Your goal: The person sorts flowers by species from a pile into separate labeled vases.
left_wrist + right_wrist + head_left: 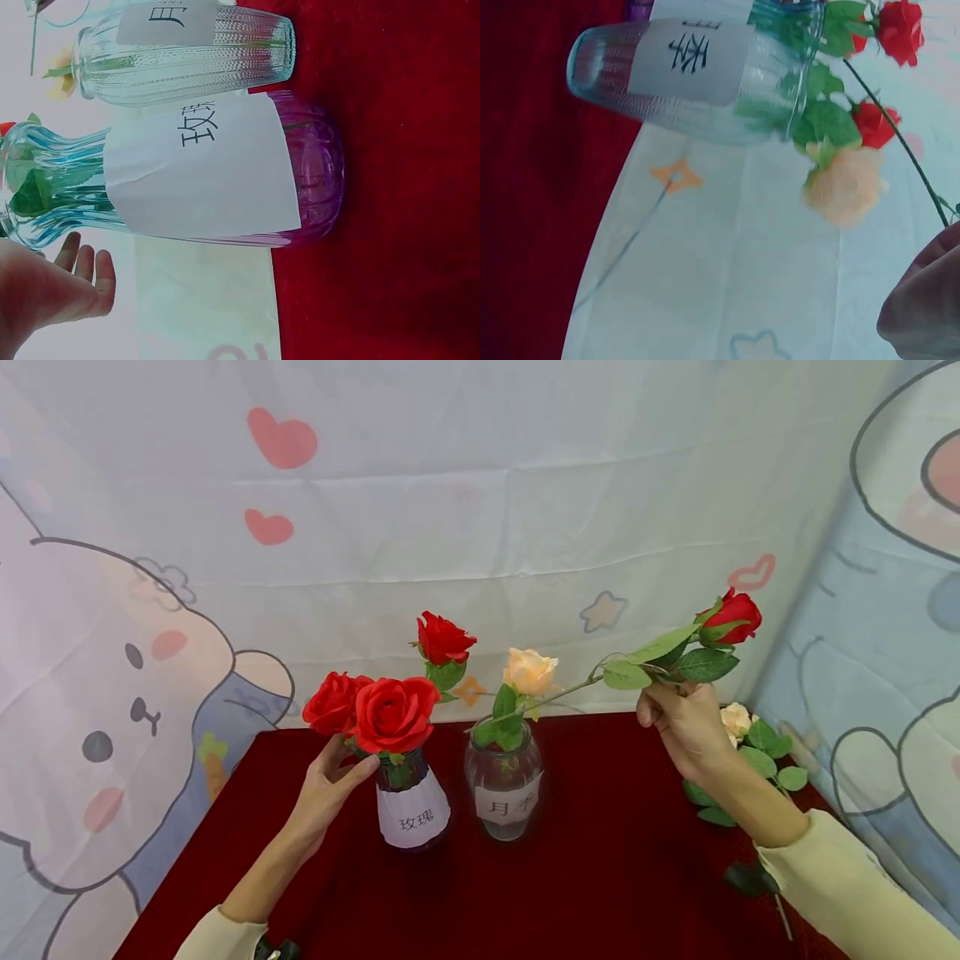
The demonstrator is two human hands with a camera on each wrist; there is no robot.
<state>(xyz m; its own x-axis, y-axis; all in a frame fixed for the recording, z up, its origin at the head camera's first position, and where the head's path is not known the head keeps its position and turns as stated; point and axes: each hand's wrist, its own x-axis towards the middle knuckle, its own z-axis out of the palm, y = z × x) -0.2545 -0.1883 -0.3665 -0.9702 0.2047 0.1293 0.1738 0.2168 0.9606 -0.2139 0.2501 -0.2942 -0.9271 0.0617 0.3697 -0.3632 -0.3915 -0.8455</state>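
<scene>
Grasped by its stem, the single red rose (733,617) is in my right hand (686,722), with the fingers curled round the stem below the leaves. It is held clear of the red tabletop (600,877), over the back right region; the bloom points right and slightly upward, and the bare stem slopes down to the left. From the head view, the stem end overlaps the mouth of the clear ribbed vase (486,768); from the right wrist view, it lies outside the rim. My left hand (322,793) is not clenched: thumb and fingers are spread at the neck of the purple-based vase (319,169), and I cannot tell how firmly they touch. Both vases stand upright near the back edge of the tabletop, the purple-based unit to the left, bearing a paper label (412,817) marked 玫瑰. Two open red roses (396,714) project above its rim, and a third red rose (444,639) rises behind them. The clear ribbed vase bears the label 月季 and contains one upright peach rose (531,672). Along the right edge lies a leafy peach flower (735,721); a dark-leaved stem (750,878) lies nearer the front right corner.
</scene>
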